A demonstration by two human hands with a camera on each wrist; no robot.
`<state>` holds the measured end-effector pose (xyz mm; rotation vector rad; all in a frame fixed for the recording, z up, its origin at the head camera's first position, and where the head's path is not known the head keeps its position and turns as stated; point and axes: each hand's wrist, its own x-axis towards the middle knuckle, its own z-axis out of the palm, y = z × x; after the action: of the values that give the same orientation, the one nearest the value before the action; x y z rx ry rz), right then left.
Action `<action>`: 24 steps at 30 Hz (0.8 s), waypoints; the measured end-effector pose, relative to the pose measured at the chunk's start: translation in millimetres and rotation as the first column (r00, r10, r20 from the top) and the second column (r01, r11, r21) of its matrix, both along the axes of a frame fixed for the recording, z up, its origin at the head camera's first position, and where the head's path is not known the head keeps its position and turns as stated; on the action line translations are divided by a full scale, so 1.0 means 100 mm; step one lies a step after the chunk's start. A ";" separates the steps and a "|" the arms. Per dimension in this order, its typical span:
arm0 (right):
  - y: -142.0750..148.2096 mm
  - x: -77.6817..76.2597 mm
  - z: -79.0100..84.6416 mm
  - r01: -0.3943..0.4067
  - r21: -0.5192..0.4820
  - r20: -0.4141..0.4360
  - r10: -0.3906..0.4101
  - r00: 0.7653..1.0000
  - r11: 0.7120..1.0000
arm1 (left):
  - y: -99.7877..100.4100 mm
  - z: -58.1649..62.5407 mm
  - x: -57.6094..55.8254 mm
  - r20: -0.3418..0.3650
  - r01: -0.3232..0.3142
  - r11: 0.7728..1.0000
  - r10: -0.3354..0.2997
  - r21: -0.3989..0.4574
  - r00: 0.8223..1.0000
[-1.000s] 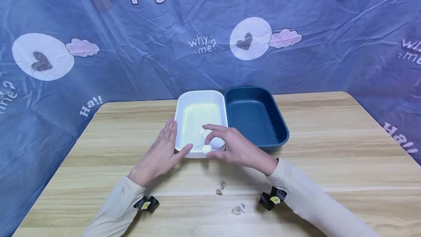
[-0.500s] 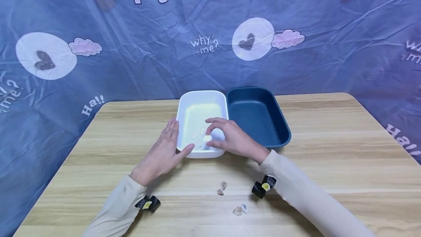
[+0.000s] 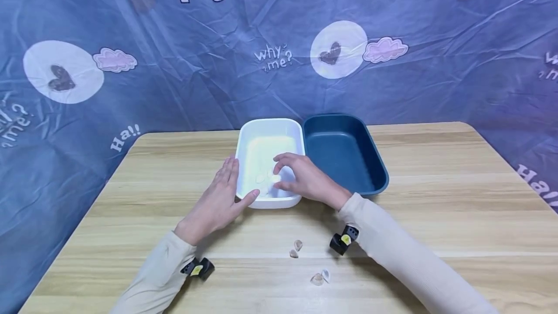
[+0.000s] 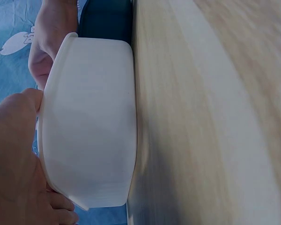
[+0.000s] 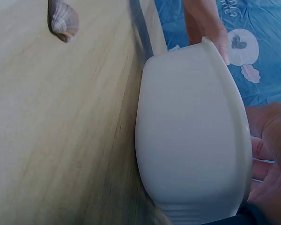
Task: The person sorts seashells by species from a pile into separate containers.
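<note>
My right hand (image 3: 310, 180) reaches over the near right part of a white plastic tray (image 3: 274, 204), its thumb and fingers pinching a small white shell (image 3: 276, 178). Other pale shells (image 3: 260, 179) lie on the tray's bottom, faint against the white. My left hand (image 3: 215, 202) rests along the tray's left side, fingers fairly straight, with the thumb at the near rim. The left wrist view shows that thumb (image 4: 33, 97) touching the rim. In the right wrist view the tray wall (image 5: 189, 131) hides the shells inside.
A dark blue tray (image 3: 344, 161) stands right against the white one. On the wooden table nearer me lie two small shells (image 3: 298, 244) and, closer still, a brownish shell (image 3: 317, 279) beside a whitish shell (image 3: 326, 275). A blue printed cloth (image 3: 209, 76) hangs behind the table.
From above the near rim, my right hand has moved farther into the white tray, carrying the shell inward. My left hand keeps its place on the tray.
</note>
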<state>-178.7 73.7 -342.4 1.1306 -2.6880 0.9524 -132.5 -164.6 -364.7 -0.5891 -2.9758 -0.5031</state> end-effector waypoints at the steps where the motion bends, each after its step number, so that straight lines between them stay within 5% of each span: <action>1: 0.00 0.00 0.00 0.001 0.005 -0.002 -0.001 1.000 1.000 | 0.00 0.00 0.00 0.001 0.000 1.000 0.000 -0.002 1.000; 10: -0.03 -0.01 0.03 0.003 0.102 0.025 -0.006 1.000 0.995 | 0.00 0.01 0.00 -0.006 0.003 1.000 -0.003 0.015 1.000; 24: 0.27 0.24 0.21 0.015 -0.057 -0.096 -0.020 0.995 0.998 | 0.00 0.01 -0.01 0.006 -0.003 1.000 0.003 0.004 1.000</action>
<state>-154.5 100.6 -321.5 1.1108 -2.5747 0.9388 -133.2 -164.6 -363.8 -0.5831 -2.9798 -0.5118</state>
